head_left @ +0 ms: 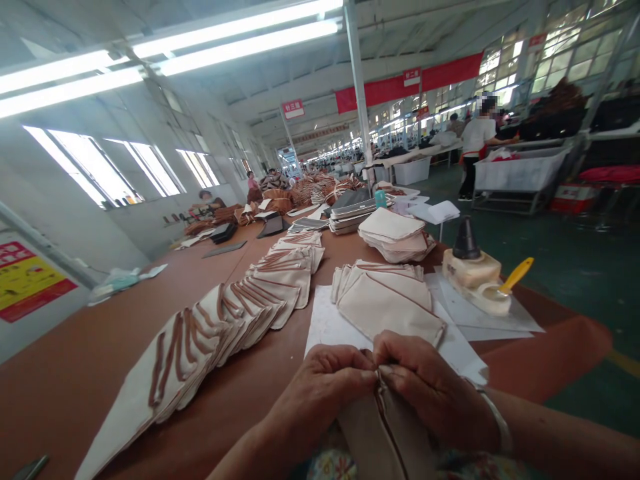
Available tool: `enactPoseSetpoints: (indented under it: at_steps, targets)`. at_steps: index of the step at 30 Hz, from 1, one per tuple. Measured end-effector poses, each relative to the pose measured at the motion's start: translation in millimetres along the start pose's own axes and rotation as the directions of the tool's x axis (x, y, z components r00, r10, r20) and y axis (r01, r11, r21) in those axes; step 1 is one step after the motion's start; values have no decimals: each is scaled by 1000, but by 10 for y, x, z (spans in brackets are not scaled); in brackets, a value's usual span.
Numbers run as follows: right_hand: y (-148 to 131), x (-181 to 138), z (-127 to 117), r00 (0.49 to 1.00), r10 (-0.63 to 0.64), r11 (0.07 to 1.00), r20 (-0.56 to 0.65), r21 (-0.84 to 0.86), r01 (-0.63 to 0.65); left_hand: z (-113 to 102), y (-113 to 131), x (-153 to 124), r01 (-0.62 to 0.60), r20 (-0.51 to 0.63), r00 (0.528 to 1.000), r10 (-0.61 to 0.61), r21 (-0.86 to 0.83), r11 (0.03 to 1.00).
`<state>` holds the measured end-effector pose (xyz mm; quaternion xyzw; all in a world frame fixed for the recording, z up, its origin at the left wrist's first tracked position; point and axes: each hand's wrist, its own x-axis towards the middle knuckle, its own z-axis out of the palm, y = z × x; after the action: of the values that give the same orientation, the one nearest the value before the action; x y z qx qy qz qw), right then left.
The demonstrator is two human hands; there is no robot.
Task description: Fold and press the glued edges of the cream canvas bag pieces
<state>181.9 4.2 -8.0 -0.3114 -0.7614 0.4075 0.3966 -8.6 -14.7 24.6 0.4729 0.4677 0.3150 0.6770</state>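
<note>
My left hand (333,383) and my right hand (430,383) meet at the table's near edge, fingers pinched on a beige fabric piece (367,437) with a dark brown seam running down its middle. The thumbs press together at the top of that seam. The piece's lower part hangs over my lap. Just beyond my hands, a short stack of similar beige pieces (385,303) lies on white paper (320,323). To the left, a long fanned row of beige pieces with brown edging (260,293) stretches away across the brown table (125,320).
On the right stand a block with a black cone (466,240) and a yellow-handled brush (517,275). Farther back are another beige stack (393,233), grey panels (353,213) and brown piles (320,190). A person (479,137) stands by a white bin (520,173). A dark tool (35,468) lies lower left.
</note>
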Motion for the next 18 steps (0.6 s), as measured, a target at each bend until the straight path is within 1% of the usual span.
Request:
enactPoseSetpoints:
  at_steps: [2, 3, 8, 13, 15, 18]
  targets:
    - [11, -1, -24, 1000, -10, 1000, 20, -2, 10, 19, -48, 10, -6, -18, 1000, 7, 31, 1000]
    - [15, 6, -41, 999, 3, 1000, 34, 23, -4, 33, -68, 10, -13, -28, 999, 15, 50, 999]
    - [67, 62, -112, 982, 104, 961, 160, 238, -141, 110, -139, 9, -43, -87, 995, 56, 149, 988]
    - [143, 75, -132, 960, 146, 922, 238, 320, -219, 91, -188, 68, 8, -123, 992, 11, 151, 988]
    - [173, 73, -133, 950, 155, 892, 269, 376, -252, 66, -212, 96, 27, -127, 992, -8, 147, 989]
    - [203, 75, -127, 940, 189, 854, 285, 425, -301, 41, -232, 126, 35, -122, 992, -19, 132, 991]
